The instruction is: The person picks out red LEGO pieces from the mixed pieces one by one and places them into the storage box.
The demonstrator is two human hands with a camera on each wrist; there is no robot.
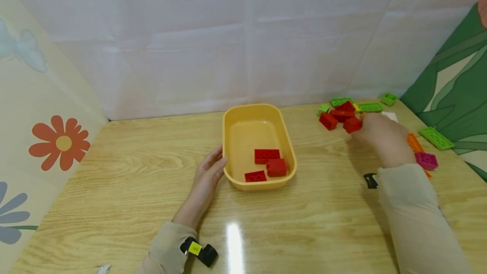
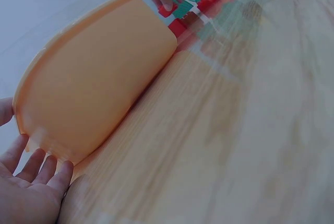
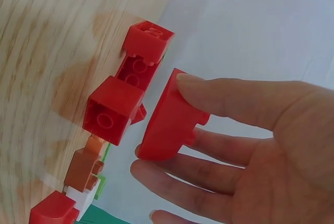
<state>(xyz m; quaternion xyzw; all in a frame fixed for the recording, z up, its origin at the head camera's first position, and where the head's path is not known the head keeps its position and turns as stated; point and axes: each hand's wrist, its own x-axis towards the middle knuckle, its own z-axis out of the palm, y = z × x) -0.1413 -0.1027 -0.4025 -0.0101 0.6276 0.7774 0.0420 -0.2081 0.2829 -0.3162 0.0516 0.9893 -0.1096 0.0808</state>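
Observation:
A yellow plastic tub (image 1: 243,127) stands on the wooden table with several red toy bricks (image 1: 267,156) in its near end. My left hand (image 1: 207,171) touches the tub's left side, its fingertips against the outer wall and its thumb near the rim in the left wrist view. Over at the pile on the right, my right hand (image 1: 384,136) pinches a red brick (image 3: 172,119) with a curved side between thumb and fingers. More red bricks (image 3: 115,109) lie close beside that hand. In the head view my right hand hides part of the pile.
Green bricks (image 1: 436,138) and a magenta brick (image 1: 426,160) lie at the table's right, with orange pieces (image 1: 414,143) by the right forearm. A white sheet (image 1: 175,45) hangs behind the table. Painted panels (image 1: 464,83) border both sides.

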